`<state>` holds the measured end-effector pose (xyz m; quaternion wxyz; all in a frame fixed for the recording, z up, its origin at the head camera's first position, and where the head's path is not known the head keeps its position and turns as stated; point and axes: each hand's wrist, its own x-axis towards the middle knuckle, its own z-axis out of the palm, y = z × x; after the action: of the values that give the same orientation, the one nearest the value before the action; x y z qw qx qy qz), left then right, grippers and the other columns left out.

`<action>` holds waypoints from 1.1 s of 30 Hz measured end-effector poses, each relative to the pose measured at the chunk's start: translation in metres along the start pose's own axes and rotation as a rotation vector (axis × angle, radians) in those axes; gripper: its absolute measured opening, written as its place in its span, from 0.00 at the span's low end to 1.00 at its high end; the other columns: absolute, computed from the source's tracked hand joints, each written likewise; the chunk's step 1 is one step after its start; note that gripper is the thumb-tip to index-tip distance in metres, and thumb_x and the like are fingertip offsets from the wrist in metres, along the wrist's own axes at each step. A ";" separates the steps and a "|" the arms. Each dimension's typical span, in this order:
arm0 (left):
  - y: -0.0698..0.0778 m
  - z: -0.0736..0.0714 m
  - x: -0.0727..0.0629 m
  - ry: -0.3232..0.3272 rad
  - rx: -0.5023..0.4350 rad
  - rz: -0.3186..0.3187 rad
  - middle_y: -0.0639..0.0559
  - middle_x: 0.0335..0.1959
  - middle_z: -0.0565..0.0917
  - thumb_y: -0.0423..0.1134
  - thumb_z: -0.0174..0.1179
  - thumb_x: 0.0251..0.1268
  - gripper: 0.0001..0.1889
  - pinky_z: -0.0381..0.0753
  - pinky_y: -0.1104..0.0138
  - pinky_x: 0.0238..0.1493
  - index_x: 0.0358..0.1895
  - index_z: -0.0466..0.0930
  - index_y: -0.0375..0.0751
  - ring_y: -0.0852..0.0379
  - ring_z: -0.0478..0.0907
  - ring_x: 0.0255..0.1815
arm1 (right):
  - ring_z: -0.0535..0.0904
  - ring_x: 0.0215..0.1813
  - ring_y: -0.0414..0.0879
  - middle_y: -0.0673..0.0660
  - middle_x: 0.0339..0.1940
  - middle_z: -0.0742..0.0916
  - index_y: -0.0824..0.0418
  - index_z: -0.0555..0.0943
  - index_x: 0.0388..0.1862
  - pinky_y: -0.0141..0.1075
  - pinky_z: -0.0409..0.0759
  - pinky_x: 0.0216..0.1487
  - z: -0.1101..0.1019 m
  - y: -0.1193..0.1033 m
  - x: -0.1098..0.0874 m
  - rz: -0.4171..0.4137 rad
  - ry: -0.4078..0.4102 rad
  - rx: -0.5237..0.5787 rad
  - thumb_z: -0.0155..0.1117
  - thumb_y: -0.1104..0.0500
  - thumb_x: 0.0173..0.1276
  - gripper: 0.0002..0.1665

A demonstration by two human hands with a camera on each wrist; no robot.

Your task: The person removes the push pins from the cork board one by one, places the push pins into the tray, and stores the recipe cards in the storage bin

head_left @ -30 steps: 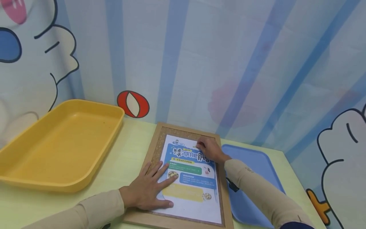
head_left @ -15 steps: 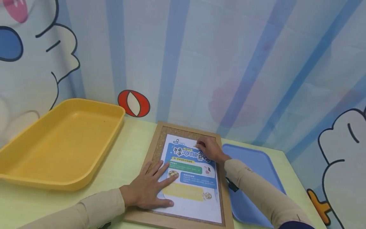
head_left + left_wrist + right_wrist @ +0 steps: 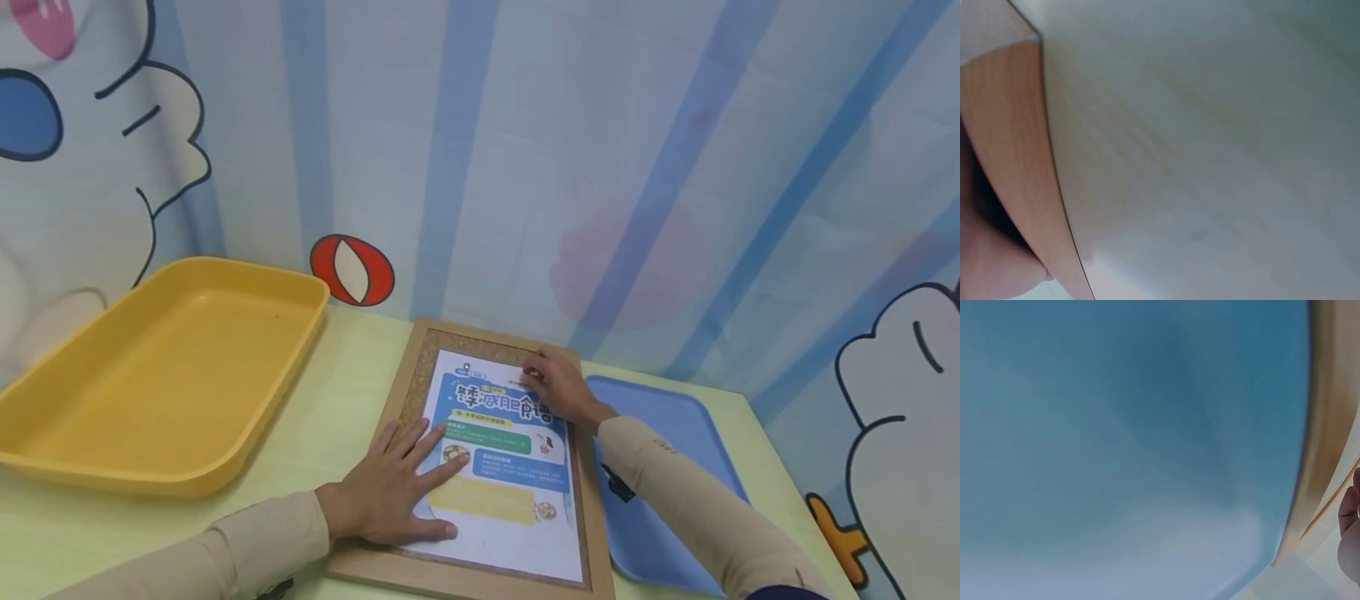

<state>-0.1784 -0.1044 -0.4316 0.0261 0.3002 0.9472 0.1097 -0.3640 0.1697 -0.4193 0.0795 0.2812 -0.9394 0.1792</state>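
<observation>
A printed poster sheet (image 3: 495, 546) in blue, green and yellow lies on a cork board (image 3: 417, 379) with a wooden frame (image 3: 397, 400). Spread fingers of my left hand (image 3: 397, 487) press its left side, the palm over the frame's left edge. My right hand (image 3: 558, 387) is at the poster's upper right, fingers curled and fingertips close to its top edge; I cannot tell whether they pinch something small. A tiny round pin-like dot (image 3: 467, 367) shows near the sheet's top left. In the right wrist view, part of the right hand (image 3: 1350, 531) appears at the right edge.
A deep yellow tray (image 3: 247, 467) stands on the pale yellow-green table (image 3: 352, 367) at the left. Right of the frame lies a blue tray (image 3: 660, 408), under the right forearm. A striped cartoon curtain (image 3: 525, 167) hangs behind the table.
My right hand has shifted slightly right and up along the poster's top, showing more of the title. The left hand stays in place.
</observation>
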 end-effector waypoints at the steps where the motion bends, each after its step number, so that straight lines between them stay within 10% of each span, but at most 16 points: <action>1: 0.000 -0.001 0.000 -0.002 -0.007 0.000 0.40 0.82 0.52 0.79 0.44 0.60 0.45 0.41 0.32 0.75 0.78 0.58 0.63 0.34 0.44 0.82 | 0.77 0.43 0.46 0.52 0.40 0.80 0.58 0.85 0.45 0.38 0.77 0.45 0.000 0.000 0.000 0.001 0.005 0.002 0.63 0.59 0.73 0.07; 33: 0.005 -0.010 -0.007 -0.034 0.031 -0.019 0.40 0.82 0.50 0.78 0.43 0.62 0.44 0.40 0.34 0.76 0.79 0.56 0.62 0.34 0.42 0.83 | 0.82 0.50 0.59 0.65 0.45 0.87 0.68 0.83 0.44 0.53 0.80 0.52 -0.050 0.025 -0.067 0.048 0.093 -0.063 0.65 0.61 0.71 0.09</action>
<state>-0.1709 -0.1066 -0.4210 0.0385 0.2934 0.9510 0.0895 -0.3203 0.2413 -0.3973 0.1277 0.2474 -0.9463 0.1644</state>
